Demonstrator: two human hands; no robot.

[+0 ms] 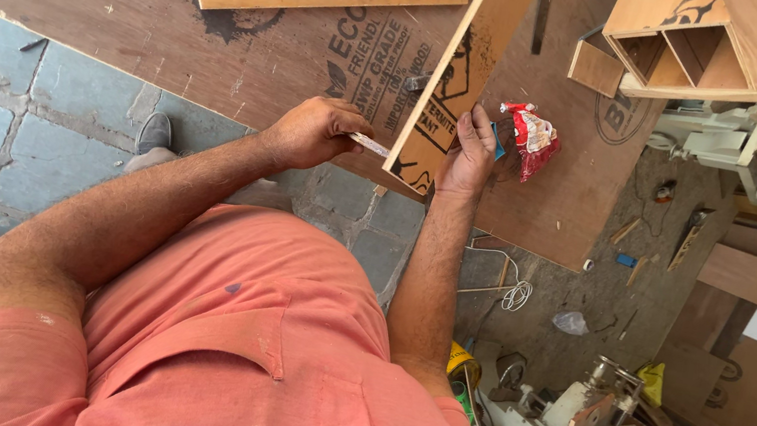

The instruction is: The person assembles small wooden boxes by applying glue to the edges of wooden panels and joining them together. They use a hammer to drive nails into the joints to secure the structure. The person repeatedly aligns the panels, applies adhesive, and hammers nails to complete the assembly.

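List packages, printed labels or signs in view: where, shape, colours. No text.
Snack packet: crumpled red-and-white pouch on the plywood sheet, just beside the right hand.
Plywood sheet: large brown board under the work, black stamped markings and round emblems.
Plywood strip: narrow board gripped by the right hand, black stamps on its face.

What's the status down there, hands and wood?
Left hand holds a pencil at the plank. Right hand grips the plank's edge. Red-and-white packet lies beside it.
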